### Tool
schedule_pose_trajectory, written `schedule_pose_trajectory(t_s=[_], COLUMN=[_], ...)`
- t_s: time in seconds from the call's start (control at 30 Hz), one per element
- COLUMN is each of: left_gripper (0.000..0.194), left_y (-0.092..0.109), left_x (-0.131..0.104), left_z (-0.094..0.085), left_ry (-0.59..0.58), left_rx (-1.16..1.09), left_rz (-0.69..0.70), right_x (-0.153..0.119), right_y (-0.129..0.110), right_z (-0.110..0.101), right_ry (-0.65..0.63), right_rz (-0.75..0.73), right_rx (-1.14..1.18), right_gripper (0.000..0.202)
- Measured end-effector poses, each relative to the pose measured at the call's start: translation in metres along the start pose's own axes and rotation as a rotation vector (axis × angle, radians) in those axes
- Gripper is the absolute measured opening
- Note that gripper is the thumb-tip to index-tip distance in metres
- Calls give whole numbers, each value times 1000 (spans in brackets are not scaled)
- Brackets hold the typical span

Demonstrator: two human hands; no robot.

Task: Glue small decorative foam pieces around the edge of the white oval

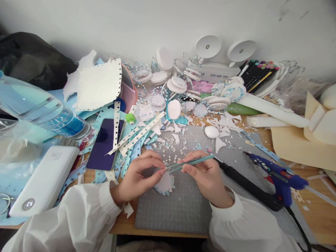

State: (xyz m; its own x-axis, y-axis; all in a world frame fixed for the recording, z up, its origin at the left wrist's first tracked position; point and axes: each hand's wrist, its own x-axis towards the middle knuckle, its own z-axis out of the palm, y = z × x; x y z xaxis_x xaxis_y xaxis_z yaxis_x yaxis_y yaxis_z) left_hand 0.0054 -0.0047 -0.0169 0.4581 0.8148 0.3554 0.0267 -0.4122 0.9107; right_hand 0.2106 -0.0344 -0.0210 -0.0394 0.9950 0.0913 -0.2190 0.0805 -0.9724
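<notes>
My right hand (206, 173) is closed around teal tweezers (194, 161), whose tips point left toward my left fingertips. The thumb and forefinger of my left hand (143, 173) are pinched together at those tips, and whatever they hold is too small to make out. Just below the left thumb is a round white disc (165, 183), edged with thin wire and tiny pale blue and white stars. My left fingers cover its upper left part. Under both hands lies a grey gridded cutting mat (175, 213), with small stars and paper scraps scattered beyond the fingers.
A black-handled tool with a cord (246, 182) and a blue glue gun (280, 176) lie at right. Star-punched paper strips (143, 134), a phone (105, 143), a white power bank (46, 180) and a bottle (44, 108) crowd the left. Several decorated discs (177, 84) are piled behind.
</notes>
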Motion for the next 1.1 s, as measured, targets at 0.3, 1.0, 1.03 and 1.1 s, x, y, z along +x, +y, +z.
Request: schedule_pose_trajectory(t_s=[0.3, 1.0, 1.03, 1.1], left_gripper=[8, 7, 7, 7], left_y=[0, 2, 2, 2], left_x=[0, 2, 2, 2], left_z=[0, 1, 1, 1], left_ry=[13, -35, -36, -34], left_rx=[23, 42, 49, 56], left_rz=[-12, -23, -23, -26], right_x=[4, 2, 2, 2], right_y=[-4, -11, -12, -13], right_z=[-4, 8, 8, 9], right_ry=[150, 95, 100, 100], right_rz=[-66, -59, -62, -62], right_rx=[8, -175, -182, -190], right_gripper=[5, 9, 9, 9])
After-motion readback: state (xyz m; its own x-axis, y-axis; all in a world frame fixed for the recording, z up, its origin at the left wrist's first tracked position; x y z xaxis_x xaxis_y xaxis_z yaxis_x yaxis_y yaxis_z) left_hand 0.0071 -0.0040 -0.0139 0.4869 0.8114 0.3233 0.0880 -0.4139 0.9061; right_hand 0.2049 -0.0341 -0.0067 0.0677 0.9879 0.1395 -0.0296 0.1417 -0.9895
